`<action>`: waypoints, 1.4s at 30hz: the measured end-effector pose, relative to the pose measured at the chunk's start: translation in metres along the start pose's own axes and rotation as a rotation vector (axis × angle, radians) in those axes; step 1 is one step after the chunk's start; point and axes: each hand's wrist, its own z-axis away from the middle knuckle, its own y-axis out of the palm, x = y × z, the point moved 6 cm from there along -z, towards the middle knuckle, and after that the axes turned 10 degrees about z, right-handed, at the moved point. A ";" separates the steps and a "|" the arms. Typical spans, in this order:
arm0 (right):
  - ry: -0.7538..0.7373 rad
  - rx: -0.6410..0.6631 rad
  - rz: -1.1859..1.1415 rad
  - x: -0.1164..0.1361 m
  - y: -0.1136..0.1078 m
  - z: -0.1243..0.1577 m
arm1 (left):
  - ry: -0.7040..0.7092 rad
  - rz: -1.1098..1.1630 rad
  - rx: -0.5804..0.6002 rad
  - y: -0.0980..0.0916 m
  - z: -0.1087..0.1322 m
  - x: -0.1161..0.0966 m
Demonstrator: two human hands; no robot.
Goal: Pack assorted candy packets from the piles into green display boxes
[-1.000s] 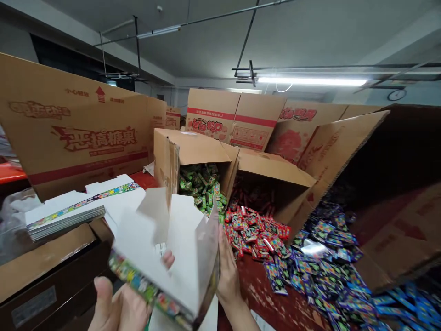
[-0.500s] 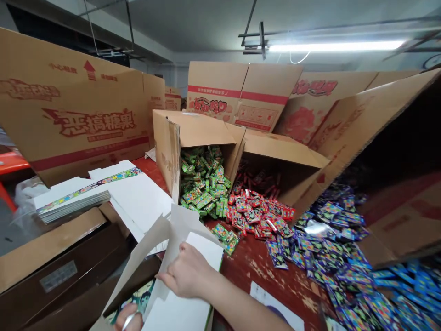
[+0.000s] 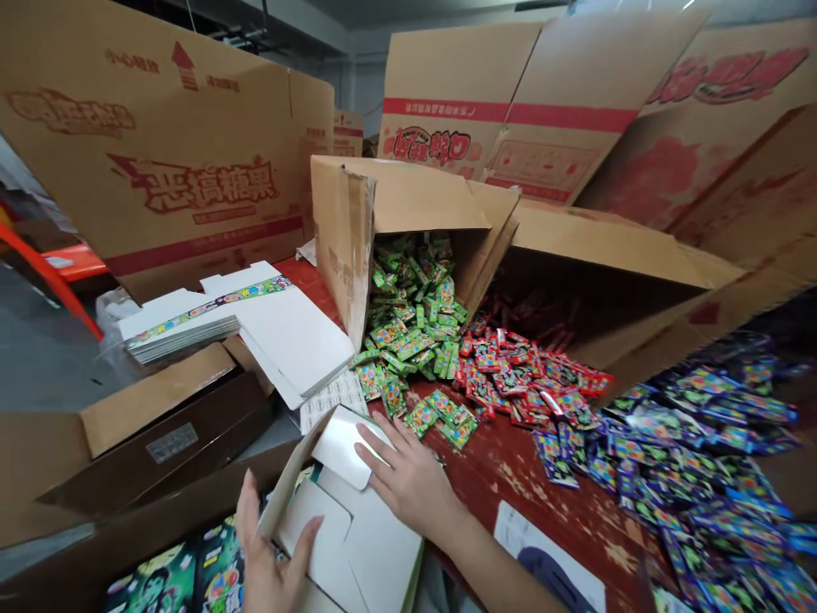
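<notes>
We saw a small white carton (image 3: pixel 348 528) at the near centre, bottom side up, resting at the edge of the red table (image 3: pixel 511 477) and over an open brown box (image 3: pixel 146 477). Right hand (image 3: pixel 408 477) lay flat on it, fingers spread and pressing a white flap (image 3: pixel 345 447) down; palm open, nothing gripped. Left hand (image 3: pixel 268 562) braced the carton's near-left wall, fingers loosely extended, thumb on the panel, touching rather than clutching.

Progress as we judged it: carton was already popped into shape and its bottom panels looked mostly folded in, last flap nearly seated but not clearly locked. Nothing was loaded in it as far as we could tell; its inside was hidden. Filling and closing seemed left to do.

Around it: a stack of flat carton blanks (image 3: pixel 191 319) sat at far left on the table. Green candy packets (image 3: pixel 408 340) spilled from a tipped box (image 3: pixel 383 213) at the centre, red packets (image 3: pixel 517 375) just right of them, purple packets (image 3: pixel 670 434) farther right. Printed finished packs (image 3: pixel 172 579) showed inside the brown box at near left. Large cardboard cases (image 3: pixel 166 162) stood at the far side.
</notes>
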 end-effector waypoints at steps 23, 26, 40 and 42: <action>1.241 -0.565 -0.609 0.034 -0.013 0.107 | -0.221 0.054 0.323 0.014 -0.015 -0.069; 1.260 -0.521 -0.868 0.030 0.014 0.109 | -0.213 0.010 0.280 0.018 -0.027 -0.058; 1.315 -0.472 -1.046 0.013 0.034 0.125 | -0.174 -0.234 0.361 0.032 -0.021 -0.089; 1.325 -0.485 -1.080 0.015 0.031 0.125 | -0.167 -0.246 0.383 0.023 -0.020 -0.092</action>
